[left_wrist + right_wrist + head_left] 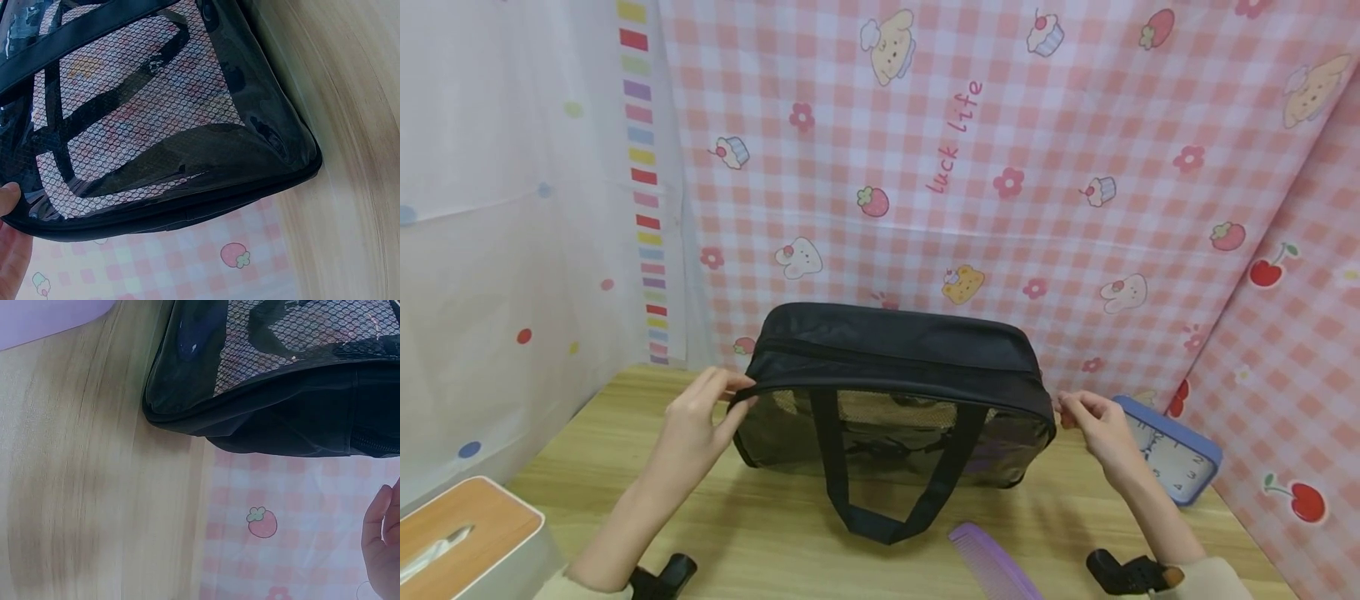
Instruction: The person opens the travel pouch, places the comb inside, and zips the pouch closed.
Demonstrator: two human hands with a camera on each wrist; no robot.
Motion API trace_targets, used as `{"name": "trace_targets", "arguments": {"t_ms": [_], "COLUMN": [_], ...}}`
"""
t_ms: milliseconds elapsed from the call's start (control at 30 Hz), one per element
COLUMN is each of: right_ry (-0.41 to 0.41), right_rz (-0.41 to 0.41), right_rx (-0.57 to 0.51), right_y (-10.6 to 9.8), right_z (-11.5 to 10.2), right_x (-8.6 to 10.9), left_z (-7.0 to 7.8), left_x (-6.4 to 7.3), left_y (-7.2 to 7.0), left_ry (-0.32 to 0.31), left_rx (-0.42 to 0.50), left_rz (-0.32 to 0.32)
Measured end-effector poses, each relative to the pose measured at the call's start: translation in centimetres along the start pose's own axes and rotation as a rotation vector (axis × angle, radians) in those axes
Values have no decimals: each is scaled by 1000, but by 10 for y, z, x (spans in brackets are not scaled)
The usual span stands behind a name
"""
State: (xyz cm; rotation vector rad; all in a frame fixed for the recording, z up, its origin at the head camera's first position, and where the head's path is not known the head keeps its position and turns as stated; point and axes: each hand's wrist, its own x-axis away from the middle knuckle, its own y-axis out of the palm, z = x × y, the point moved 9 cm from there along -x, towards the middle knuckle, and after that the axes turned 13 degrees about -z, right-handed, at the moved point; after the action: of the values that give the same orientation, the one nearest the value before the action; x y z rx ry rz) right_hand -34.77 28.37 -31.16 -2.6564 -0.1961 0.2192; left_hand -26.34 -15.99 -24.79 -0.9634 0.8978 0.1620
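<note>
The left hand (703, 408) is pinching a corner of the black see-through bag (895, 346) standing between both hands. The right hand (1099, 429) is bending its fingers near the other end; I can't tell if it's holding anything. A blue clock (1176, 467) is sitting beside it.

Head camera above bag (895, 375); wrists nearer

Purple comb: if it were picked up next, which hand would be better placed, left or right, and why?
Probably the right. The right hand is nearer the purple comb, which also shows in the right wrist view, while the left hand pinches the black bag at its left end.
</note>
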Motion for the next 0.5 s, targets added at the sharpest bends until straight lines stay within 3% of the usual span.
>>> {"name": "trace_targets", "arguments": {"t_ms": [267, 500], "right_ry": [-2, -70], "right_rz": [8, 18], "right_rx": [8, 54], "right_y": [-1, -1], "right_z": [-8, -21], "right_x": [-1, -6], "left_z": [0, -1], "left_x": [0, 1], "left_y": [0, 1], "left_ry": [5, 1], "left_rx": [-1, -15], "left_rz": [12, 21]}}
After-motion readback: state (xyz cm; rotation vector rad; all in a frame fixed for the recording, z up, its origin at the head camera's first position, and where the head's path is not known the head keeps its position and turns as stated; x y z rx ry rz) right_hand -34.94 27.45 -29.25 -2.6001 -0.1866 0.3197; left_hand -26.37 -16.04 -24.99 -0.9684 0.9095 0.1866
